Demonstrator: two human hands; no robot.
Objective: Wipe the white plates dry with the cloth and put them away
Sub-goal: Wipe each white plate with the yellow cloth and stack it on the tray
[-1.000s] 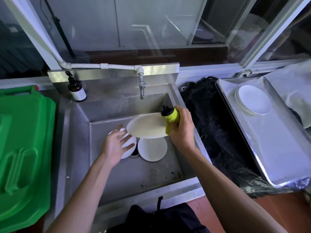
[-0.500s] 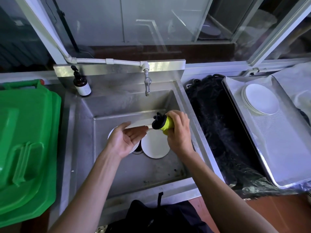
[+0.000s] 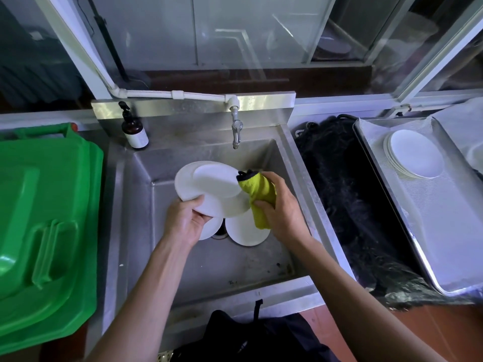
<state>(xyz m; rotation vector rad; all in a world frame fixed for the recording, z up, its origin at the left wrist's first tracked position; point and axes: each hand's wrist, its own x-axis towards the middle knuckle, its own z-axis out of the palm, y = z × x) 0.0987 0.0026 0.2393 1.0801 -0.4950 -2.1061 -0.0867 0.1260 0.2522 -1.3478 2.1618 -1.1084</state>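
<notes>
2 plates in sink [image 3: 206, 259]: flat on the bottom, under the held one.
Held plate [image 3: 209, 186]: tilted above the sink.
Left hand [image 3: 184, 222]: grips its near rim.
Right hand [image 3: 281, 214]: clutches yellow-green cloth [image 3: 257, 190] against its right edge.
Tray [image 3: 444, 231]: stacked plates [image 3: 415, 154].

Operator: two bare forearms and hands, no gloves.
Left hand [image 3: 187, 223] and right hand [image 3: 283, 212] carry no rings, watch or sleeves; dark garment [image 3: 251, 338] at lower edge.
</notes>
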